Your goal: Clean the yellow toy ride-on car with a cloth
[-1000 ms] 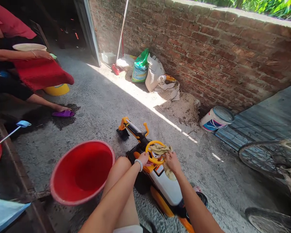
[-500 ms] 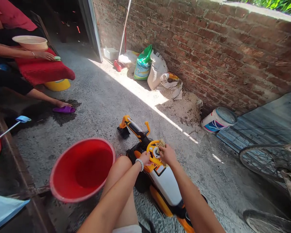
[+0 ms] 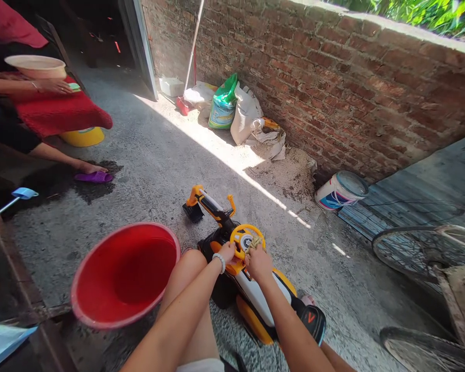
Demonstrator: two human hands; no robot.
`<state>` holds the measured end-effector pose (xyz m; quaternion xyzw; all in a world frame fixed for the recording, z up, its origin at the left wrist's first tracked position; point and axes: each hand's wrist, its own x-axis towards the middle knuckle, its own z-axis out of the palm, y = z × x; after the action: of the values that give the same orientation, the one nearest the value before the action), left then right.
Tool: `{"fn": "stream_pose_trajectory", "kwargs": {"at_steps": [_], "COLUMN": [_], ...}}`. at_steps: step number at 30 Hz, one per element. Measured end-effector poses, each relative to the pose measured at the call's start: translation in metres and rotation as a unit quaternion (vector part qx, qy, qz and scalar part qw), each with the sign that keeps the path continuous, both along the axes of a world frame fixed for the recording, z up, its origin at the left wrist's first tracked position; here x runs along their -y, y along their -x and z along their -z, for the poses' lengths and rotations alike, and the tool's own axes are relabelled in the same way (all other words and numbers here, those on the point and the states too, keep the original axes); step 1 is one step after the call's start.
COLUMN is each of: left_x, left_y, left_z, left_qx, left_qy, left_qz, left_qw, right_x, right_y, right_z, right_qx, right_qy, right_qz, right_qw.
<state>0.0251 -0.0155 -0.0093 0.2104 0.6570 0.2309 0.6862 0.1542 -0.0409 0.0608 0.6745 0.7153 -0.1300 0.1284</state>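
Observation:
A yellow-and-black ride-on toy excavator (image 3: 251,292) stands on the concrete in front of me, its digger arm (image 3: 214,205) pointing away to the left. My left hand (image 3: 228,252), with a pale beaded bracelet at the wrist, is closed around the left side of the yellow steering wheel (image 3: 246,228). In my right hand (image 3: 259,263) is a crumpled yellowish cloth (image 3: 256,243), bunched under the fingers at the near right of the wheel's hub. Part of the wheel's lower rim is hidden behind that hand.
Left of my knee sits a big red tub (image 3: 126,320). A seated person at upper left wears a purple slipper (image 3: 94,177), near a beige basin (image 3: 36,70). Sacks (image 3: 243,114) and a paint bucket (image 3: 340,192) line the brick wall (image 3: 313,72). Bicycle wheels (image 3: 401,253) stand at right.
My right hand has moved with the cloth from the wheel's right side toward its near side. My left hand keeps hold of the wheel. The view has shifted slightly right.

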Motion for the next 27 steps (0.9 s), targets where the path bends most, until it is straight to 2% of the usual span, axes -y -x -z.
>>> {"fn": "stream_pose_trajectory", "kwargs": {"at_steps": [4, 7, 9, 13, 16, 23, 25, 27], "left_x": [-0.001, -0.001, -0.002, -0.003, -0.003, -0.002, 0.0, 0.001], "left_y": [-0.001, -0.002, -0.003, -0.002, 0.0, 0.003, 0.004, 0.004], "left_z": [0.004, 0.006, 0.007, 0.008, 0.008, 0.005, 0.002, 0.0], "left_qx": [-0.01, -0.016, -0.019, -0.026, -0.032, -0.037, -0.038, -0.04], "left_qy": [0.0, 0.003, 0.002, -0.001, -0.003, -0.009, -0.011, -0.015], "left_qz": [0.002, 0.003, 0.004, 0.009, 0.012, 0.021, 0.02, 0.018], "left_qw": [1.0, 1.0, 1.0, 1.0, 0.999, 0.999, 0.999, 0.999], "right_x": [-0.005, -0.016, -0.023, -0.028, -0.026, -0.017, -0.011, -0.005], "right_y": [-0.001, 0.002, 0.009, 0.02, 0.019, -0.013, -0.03, -0.05], "right_z": [-0.007, -0.012, -0.013, -0.012, -0.01, -0.001, 0.008, 0.019], "right_qx": [-0.078, -0.109, -0.077, 0.012, 0.034, 0.025, 0.014, 0.01], "right_qy": [0.032, -0.02, -0.045, -0.011, -0.006, 0.002, -0.006, -0.017], "right_qz": [-0.013, -0.013, -0.023, -0.078, -0.133, -0.221, -0.22, -0.188], "right_qw": [0.996, 0.994, 0.996, 0.997, 0.991, 0.975, 0.975, 0.982]}}
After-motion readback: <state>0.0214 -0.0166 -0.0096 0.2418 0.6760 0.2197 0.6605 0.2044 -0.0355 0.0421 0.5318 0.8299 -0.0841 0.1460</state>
